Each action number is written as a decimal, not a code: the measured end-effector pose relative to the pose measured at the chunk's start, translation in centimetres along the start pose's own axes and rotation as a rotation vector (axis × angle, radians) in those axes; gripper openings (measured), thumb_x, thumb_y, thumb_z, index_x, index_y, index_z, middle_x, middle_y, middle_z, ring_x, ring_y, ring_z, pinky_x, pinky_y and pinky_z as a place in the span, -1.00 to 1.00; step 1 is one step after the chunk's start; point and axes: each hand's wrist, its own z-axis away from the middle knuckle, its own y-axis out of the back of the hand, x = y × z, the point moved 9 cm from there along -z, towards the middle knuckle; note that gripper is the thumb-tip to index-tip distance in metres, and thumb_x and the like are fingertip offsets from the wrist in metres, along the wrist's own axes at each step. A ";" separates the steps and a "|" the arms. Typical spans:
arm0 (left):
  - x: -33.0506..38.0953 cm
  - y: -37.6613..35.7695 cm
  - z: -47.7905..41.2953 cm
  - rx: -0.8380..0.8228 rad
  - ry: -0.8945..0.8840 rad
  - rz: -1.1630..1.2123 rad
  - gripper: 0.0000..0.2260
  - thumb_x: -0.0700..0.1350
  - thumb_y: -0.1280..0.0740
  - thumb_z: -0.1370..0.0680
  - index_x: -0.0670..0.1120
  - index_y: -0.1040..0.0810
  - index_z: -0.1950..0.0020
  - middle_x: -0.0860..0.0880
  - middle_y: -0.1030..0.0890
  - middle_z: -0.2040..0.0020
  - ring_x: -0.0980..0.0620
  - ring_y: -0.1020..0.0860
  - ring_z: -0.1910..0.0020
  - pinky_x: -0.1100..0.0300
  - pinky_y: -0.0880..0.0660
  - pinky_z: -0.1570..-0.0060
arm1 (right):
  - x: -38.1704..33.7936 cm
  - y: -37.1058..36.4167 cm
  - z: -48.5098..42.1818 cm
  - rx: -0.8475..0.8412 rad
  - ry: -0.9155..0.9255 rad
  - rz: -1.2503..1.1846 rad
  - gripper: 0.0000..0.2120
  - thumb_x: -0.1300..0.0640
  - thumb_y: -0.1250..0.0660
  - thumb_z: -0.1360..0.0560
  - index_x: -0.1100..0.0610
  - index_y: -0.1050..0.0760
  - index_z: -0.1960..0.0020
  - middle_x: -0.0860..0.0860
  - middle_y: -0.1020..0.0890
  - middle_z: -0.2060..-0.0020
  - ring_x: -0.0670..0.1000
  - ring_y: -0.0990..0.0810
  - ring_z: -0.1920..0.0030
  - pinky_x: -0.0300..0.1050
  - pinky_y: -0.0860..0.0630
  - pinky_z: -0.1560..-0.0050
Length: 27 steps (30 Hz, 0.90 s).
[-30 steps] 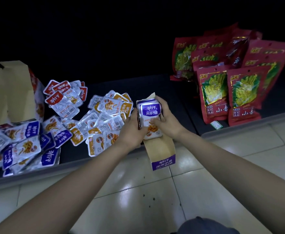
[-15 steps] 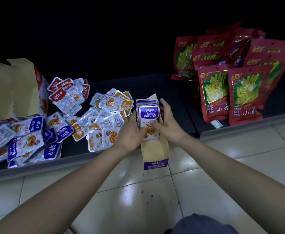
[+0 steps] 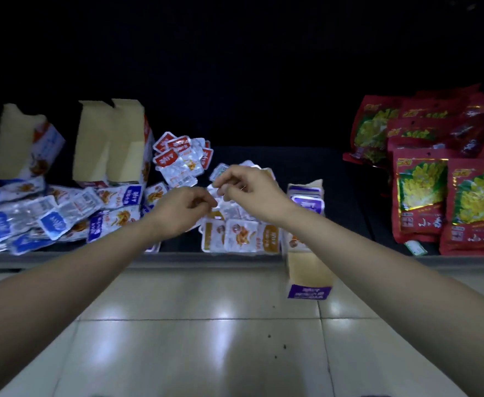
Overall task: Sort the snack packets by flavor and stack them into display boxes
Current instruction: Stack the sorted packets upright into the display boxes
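Curled fingers of the right hand (image 3: 249,187) pinch a packet (image 3: 214,191) above the orange pile (image 3: 235,236), the left hand (image 3: 183,209) curls just beside it, its hold too blurred to tell, and rightward the purple box (image 3: 309,272), overhanging the shelf (image 3: 63,257) edge, holds stacked purple packets (image 3: 306,202).
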 end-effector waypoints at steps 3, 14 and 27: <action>-6.0 3.7 1.5 0.061 0.076 -0.110 -0.86 -0.19 -0.31 -0.56 -0.03 -0.64 -0.03 -0.02 -0.66 0.04 -0.03 -0.60 0.03 0.12 -0.48 0.01 | -0.9 -4.9 -2.4 -0.128 -0.049 0.015 -0.85 0.29 -0.25 -0.56 0.16 -0.57 -0.03 0.11 -0.65 0.10 0.08 -0.62 0.09 -0.12 -0.54 0.05; -23.0 5.3 5.8 0.155 0.236 -0.296 -0.38 0.16 -0.37 -0.44 -0.08 -0.39 -0.44 -0.15 -0.38 -0.41 -0.19 -0.32 -0.38 0.03 -0.26 -0.33 | 6.6 -18.7 -8.6 -0.136 -0.494 0.249 -0.31 -0.15 -0.29 -0.54 0.18 -0.17 -0.51 0.16 -0.27 -0.46 0.15 -0.22 -0.46 -0.04 -0.27 -0.39; -25.1 5.1 5.3 0.241 0.230 -0.165 -0.19 0.27 -0.50 -0.31 -0.03 -0.32 -0.45 -0.08 -0.28 -0.34 -0.08 -0.23 -0.34 0.04 -0.21 -0.34 | 7.5 -19.9 -9.5 0.068 -0.536 -0.086 -0.86 0.12 -0.37 -0.54 0.11 -0.42 0.11 0.03 -0.54 0.19 0.12 -0.56 0.05 -0.03 -0.50 0.04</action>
